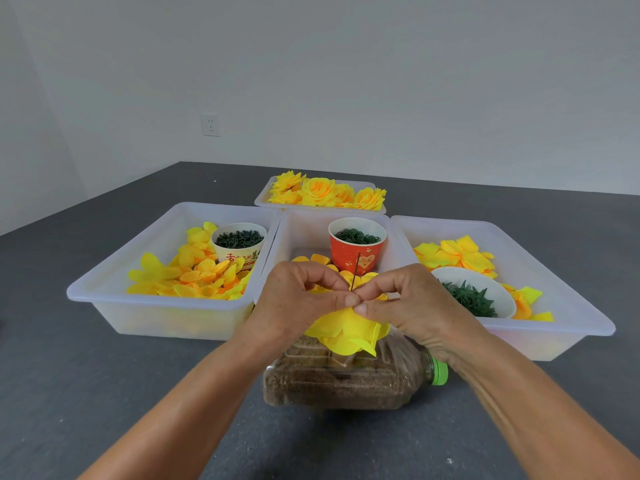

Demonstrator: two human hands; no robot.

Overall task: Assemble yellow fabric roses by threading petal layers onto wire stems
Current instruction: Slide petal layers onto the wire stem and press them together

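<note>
A half-built yellow fabric rose point(346, 332) hangs petals-down in front of me, its thin dark wire stem point(355, 271) sticking up between my fingers. My left hand point(298, 299) and my right hand point(405, 303) meet thumb to thumb and pinch the top of the petals around the wire. Loose yellow petals point(194, 275) fill the left tray point(114, 296), and more petals point(457, 254) lie in the right tray point(571, 327). Finished roses point(325, 192) are piled in the far tray point(263, 199).
A plastic bottle point(346, 379) filled with brown grain, green cap to the right, lies on its side just under my hands. A red cup point(356, 251) and a cream cup point(239, 244) hold dark green parts; a white bowl point(474, 292) holds green leaf pieces. The tabletop point(104, 393) is dark grey.
</note>
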